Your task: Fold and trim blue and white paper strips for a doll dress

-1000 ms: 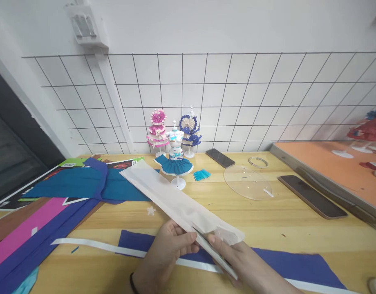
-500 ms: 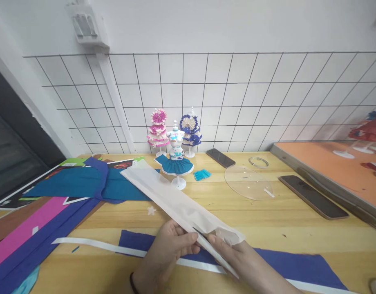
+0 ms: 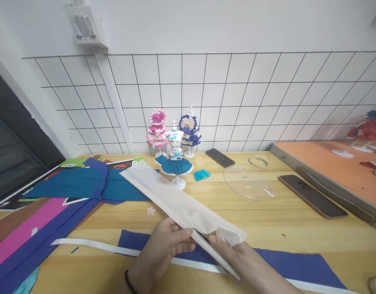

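A long folded sheet of white crepe paper [image 3: 172, 196] slants across the middle of the view. My left hand [image 3: 168, 247] is closed, pinching the sheet's near edge between thumb and fingers. Beside the paper's lower right end is my right hand [image 3: 237, 257], wrapped round a pair of scissors. Only a dark bit of blade [image 3: 202, 236] shows, in the slit between the sheet and a narrow strip [image 3: 217, 255] along its near edge. Paper and fingers hide the handles. Under my hands lie a dark blue paper piece [image 3: 292, 265] and a long white strip [image 3: 92, 245].
Behind the paper stands a small dress form [image 3: 175, 151] with a teal skirt, before a pink one [image 3: 158, 130] and a blue one [image 3: 191, 130]. Coloured paper sheets [image 3: 62, 183] lie left. Two phones [image 3: 312, 196] [image 3: 220, 157] and a clear disc [image 3: 247, 181] lie right.
The dark blade has slid slightly further up the slit, and the left fingers have shifted a little to the left. The sheet stays nearly in place.
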`<state>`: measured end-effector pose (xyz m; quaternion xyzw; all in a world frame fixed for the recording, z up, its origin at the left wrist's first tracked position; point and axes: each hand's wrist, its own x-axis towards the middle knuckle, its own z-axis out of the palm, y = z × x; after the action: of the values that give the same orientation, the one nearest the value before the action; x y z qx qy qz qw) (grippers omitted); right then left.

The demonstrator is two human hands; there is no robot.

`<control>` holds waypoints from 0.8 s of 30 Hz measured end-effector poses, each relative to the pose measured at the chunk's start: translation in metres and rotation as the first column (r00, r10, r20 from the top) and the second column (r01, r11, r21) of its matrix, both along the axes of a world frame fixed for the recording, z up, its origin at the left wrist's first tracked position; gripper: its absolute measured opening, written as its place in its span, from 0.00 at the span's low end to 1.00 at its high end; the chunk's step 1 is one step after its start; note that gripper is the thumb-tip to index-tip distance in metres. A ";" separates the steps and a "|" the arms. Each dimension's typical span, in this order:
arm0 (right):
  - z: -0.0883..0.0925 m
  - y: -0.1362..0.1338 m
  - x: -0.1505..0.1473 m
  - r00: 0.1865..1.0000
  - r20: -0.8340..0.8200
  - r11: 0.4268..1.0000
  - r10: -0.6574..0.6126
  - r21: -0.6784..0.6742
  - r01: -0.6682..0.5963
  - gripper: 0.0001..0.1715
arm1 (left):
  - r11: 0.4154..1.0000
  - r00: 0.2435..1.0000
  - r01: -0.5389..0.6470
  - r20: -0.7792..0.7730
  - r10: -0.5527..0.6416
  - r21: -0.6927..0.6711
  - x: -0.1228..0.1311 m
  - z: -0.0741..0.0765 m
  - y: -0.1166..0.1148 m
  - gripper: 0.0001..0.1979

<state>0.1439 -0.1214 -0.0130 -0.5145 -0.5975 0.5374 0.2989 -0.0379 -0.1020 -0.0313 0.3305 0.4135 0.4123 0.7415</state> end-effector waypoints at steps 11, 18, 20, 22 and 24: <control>0.006 0.002 -0.003 0.996 -0.060 0.992 0.067 0.109 -0.060 0.20 | 1.000 0.999 0.008 -0.040 -0.007 0.003 0.007 0.000 -0.005 0.17; 0.010 0.000 -0.004 0.989 -0.096 0.986 0.115 0.136 -0.101 0.20 | 0.999 0.998 0.009 -0.065 -0.007 0.031 0.008 -0.002 -0.003 0.15; 0.008 0.000 -0.004 0.987 -0.108 0.983 0.121 0.151 -0.104 0.20 | 1.000 0.998 0.009 -0.068 -0.007 0.027 0.008 -0.003 -0.002 0.16; 0.006 0.001 -0.004 0.987 -0.110 0.982 0.117 0.163 -0.098 0.21 | 1.000 0.998 0.010 -0.069 -0.008 0.025 0.008 -0.004 -0.002 0.16; 0.005 0.001 -0.004 0.988 -0.110 0.982 0.110 0.168 -0.090 0.22 | 1.000 0.998 0.010 -0.069 -0.008 0.026 0.008 -0.004 -0.002 0.16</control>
<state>0.1394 -0.1203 -0.0081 -0.4247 -0.6457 0.5309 0.3478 -0.0300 -0.1043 -0.0348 0.3562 0.4319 0.4026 0.7242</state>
